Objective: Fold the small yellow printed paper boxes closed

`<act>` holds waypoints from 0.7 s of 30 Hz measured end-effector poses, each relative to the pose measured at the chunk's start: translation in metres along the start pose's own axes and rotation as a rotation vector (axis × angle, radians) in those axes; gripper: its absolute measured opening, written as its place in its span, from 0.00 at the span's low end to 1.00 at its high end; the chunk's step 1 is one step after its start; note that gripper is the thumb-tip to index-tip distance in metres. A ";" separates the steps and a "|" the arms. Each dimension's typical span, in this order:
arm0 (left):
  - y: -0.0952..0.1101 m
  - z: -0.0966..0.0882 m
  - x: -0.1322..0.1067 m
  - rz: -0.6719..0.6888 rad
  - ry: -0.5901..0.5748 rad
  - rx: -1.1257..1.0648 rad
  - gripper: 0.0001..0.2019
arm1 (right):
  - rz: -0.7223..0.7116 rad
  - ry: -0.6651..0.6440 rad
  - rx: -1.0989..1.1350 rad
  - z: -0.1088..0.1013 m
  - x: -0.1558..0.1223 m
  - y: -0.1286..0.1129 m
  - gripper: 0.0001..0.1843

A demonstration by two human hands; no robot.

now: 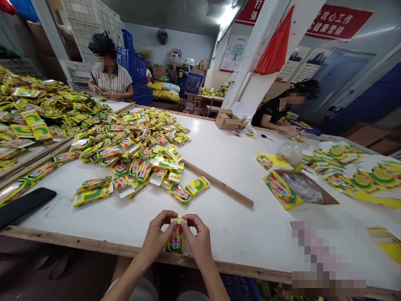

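A small yellow and green printed carton (176, 241) stands between my two hands at the table's front edge. My left hand (161, 229) pinches its upper left side with thumb and forefinger. On the other side, my right hand (194, 234) grips the upper right in the same way, both thumbs near the top end. Just beyond my hands lie two similar cartons (197, 185), and behind them spreads a large heap of such cartons (138, 154), some with white flaps standing open.
A wooden stick (219, 184) lies across the white table (238, 234). To the right are an opened display box (282, 190) with clear plastic inside and flat printed card sheets (366, 179). A black phone (28, 205) rests at left. Two people (111, 79) sit across the table.
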State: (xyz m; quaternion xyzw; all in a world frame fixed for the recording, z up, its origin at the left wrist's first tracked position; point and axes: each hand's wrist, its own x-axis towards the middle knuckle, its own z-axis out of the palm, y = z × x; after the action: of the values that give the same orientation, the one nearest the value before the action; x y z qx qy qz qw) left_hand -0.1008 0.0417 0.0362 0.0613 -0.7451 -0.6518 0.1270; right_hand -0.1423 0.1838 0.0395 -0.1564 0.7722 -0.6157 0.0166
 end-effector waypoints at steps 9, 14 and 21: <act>-0.002 0.001 0.006 -0.024 -0.021 0.024 0.11 | 0.055 -0.015 0.073 -0.001 0.004 0.003 0.12; -0.008 -0.007 0.000 0.097 -0.082 0.026 0.09 | 0.043 -0.056 0.160 0.005 -0.004 0.012 0.10; 0.000 -0.013 0.009 0.105 -0.101 0.122 0.12 | -0.029 0.235 -0.137 -0.052 -0.026 -0.006 0.13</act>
State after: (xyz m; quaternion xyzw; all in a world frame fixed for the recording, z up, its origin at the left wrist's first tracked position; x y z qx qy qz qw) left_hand -0.1063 0.0268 0.0389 -0.0032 -0.7911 -0.5999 0.1195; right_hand -0.1279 0.2383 0.0539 -0.0952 0.8066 -0.5758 -0.0936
